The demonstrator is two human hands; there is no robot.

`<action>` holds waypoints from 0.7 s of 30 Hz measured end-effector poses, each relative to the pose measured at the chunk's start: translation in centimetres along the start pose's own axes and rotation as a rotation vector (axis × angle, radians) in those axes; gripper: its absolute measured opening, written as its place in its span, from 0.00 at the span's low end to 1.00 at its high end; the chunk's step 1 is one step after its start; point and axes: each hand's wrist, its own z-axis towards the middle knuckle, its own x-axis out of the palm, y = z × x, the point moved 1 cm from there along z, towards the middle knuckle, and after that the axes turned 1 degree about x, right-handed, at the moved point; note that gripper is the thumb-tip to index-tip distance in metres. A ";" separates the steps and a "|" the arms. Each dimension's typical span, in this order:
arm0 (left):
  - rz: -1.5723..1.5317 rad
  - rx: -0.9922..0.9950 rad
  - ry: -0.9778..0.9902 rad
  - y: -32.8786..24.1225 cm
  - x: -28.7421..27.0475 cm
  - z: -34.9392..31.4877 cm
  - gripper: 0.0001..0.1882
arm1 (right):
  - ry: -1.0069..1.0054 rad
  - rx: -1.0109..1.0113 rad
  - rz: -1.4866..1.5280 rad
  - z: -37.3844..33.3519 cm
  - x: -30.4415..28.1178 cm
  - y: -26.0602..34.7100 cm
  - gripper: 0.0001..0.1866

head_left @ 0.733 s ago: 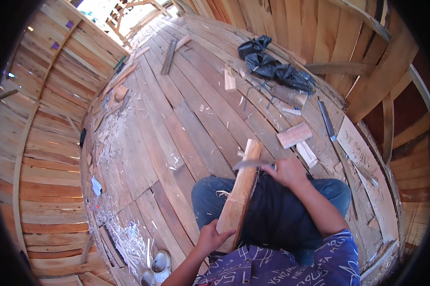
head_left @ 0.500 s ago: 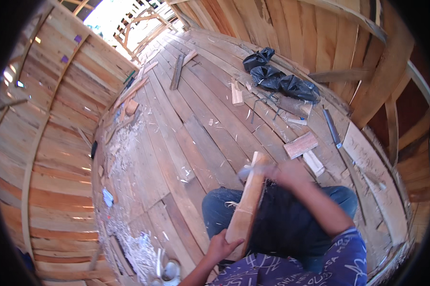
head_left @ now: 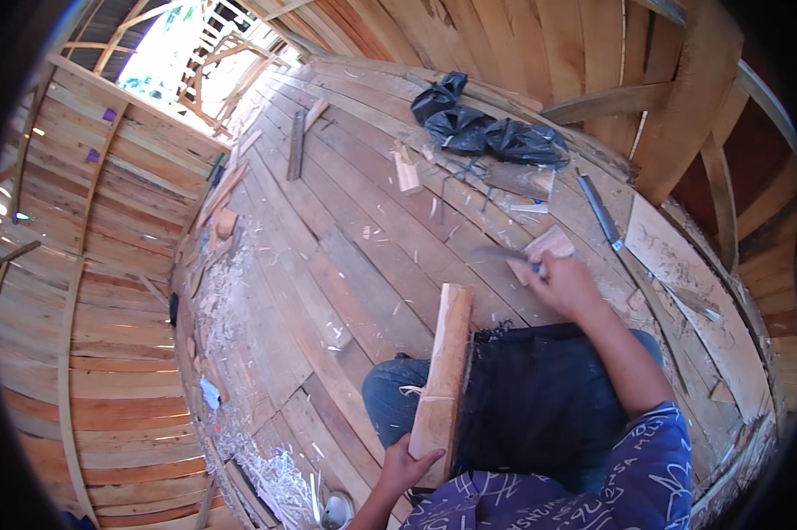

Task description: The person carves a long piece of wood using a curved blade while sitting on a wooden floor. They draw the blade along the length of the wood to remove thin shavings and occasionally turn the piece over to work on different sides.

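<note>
Far left: the curved plank wall (head_left: 89, 291) bends with the lens; its upper part is washed out by the bright opening. At its foot, a drift of pale wood shavings (head_left: 226, 300) lies on the plank floor (head_left: 345, 221); single pieces cannot be made out. Bottom edge: a small round metal tin (head_left: 337, 510), cut off by the frame.

Left hand (head_left: 405, 465): fingers curled around the near end of the long, pale, rough-hewn wooden block (head_left: 443, 375), thumb side toward the body. The forearm is cut off at the lower edge. The block lies lengthwise over the lap, across the blue-jeaned knee (head_left: 390, 402) and the black cloth (head_left: 540, 397), its far end pointing away toward the floor. The top face is light and freshly cut, the left flank darker and reddish, the near end wider than the far end.

Right hand (head_left: 565, 284): closed in a fist around a tool handle, raised beyond the far end of the block and clear of it. The thin blade (head_left: 497, 253) runs left from the fist and is motion-blurred, so its type cannot be told.

Further right and back: crumpled black plastic bags (head_left: 487, 132) and a small flat wood offcut (head_left: 549, 243) just behind the right hand.
</note>
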 end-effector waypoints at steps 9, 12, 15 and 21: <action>0.059 -0.007 -0.016 -0.2 -0.1 -0.3 0.25 | 0.214 -0.462 -0.036 -2.5 5.7 5.1 0.27; 0.098 -0.016 0.001 -0.4 -0.1 -0.1 0.25 | 0.193 -0.417 -0.136 -0.3 5.5 4.9 0.24; 0.063 -0.005 0.031 -0.4 0.1 -0.3 0.25 | 0.036 0.127 -0.342 6.1 8.0 -4.3 0.15; -0.023 -0.032 0.018 -0.6 -0.2 -0.6 0.26 | -0.230 0.363 0.077 5.9 0.1 -7.6 0.29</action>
